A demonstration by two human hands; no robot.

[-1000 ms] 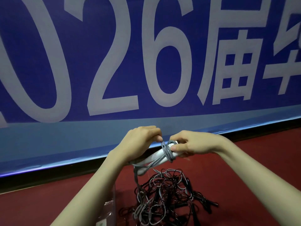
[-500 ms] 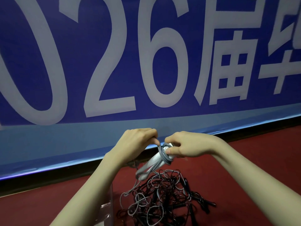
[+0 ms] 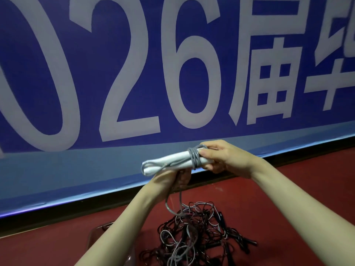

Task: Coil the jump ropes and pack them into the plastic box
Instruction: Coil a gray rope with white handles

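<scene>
Dark red floor fills lower part of frame, lower right mostly bare. Tangled pile of jump ropes, black and grey cords with black handles, lies on it at bottom centre. Clear plastic box sits on floor just left of pile, partly hidden behind a forearm. Blue banner meets floor along upper edge.
</scene>
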